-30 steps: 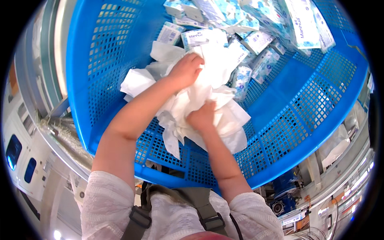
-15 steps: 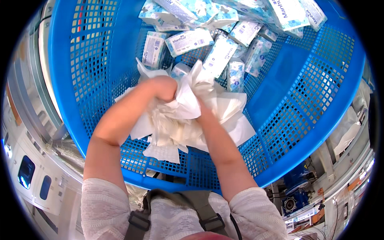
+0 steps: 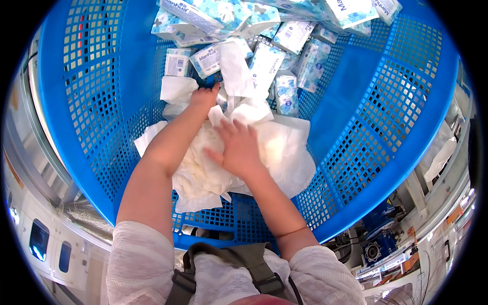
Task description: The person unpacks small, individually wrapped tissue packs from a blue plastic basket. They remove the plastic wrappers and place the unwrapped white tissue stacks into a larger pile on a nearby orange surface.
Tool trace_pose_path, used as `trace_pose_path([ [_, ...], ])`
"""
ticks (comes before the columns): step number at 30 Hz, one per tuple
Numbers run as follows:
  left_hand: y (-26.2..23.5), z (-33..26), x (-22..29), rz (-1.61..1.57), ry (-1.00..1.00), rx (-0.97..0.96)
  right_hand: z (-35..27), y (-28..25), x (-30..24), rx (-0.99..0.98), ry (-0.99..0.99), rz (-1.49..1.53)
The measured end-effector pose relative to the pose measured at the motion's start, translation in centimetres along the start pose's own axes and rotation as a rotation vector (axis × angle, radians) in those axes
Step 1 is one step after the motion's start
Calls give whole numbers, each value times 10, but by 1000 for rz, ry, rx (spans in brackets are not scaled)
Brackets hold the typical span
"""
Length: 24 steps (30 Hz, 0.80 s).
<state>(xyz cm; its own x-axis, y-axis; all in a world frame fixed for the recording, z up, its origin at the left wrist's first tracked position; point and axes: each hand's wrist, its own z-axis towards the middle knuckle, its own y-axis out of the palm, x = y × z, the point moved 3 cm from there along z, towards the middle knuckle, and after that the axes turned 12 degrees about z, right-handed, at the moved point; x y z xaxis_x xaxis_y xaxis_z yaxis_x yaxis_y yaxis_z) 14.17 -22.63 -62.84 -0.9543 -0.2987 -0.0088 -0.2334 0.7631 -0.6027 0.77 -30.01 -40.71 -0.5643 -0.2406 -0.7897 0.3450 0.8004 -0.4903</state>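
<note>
A loose heap of crumpled white tissue sheets (image 3: 198, 173) lies inside the near part of a big blue plastic basket (image 3: 338, 107). My left hand (image 3: 206, 96) is at the far side of the heap, its fingers curled against the sheets; their tips are partly hidden. Over the middle of the heap, my right hand (image 3: 239, 150) is open, slightly blurred, fingers spread and palm down, with nothing gripped. One white sheet (image 3: 235, 68) stands up between the left hand and the packs. Beyond the hands are several blue-and-white tissue packs (image 3: 267, 66), some lying flat, others on edge.
The basket's perforated walls curve round both arms, and its near rim (image 3: 330, 236) passes under the forearms. Outside, a blue motor (image 3: 378, 244) and metal framework stand at the lower right. White machine panels (image 3: 51, 244) are at the lower left.
My left hand has moved forward, toward the packs. The right hand has come out from under the sheets and spread open on top. The gathered sheets have loosened and shifted forward.
</note>
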Motion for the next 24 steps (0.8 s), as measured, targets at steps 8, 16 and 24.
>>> trace_pose_path([
  [8, -60, -14, -3, -465, -147, -65, 66, -42, 183, 464, 764, -313],
  [16, -186, -139, -103, -1345, 97, 689, 37, -68, 152, 639, 562, 191],
  [24, -268, -187, -118, -2075, 217, 1029, 31, -108, -3, 585, 1, 1655],
])
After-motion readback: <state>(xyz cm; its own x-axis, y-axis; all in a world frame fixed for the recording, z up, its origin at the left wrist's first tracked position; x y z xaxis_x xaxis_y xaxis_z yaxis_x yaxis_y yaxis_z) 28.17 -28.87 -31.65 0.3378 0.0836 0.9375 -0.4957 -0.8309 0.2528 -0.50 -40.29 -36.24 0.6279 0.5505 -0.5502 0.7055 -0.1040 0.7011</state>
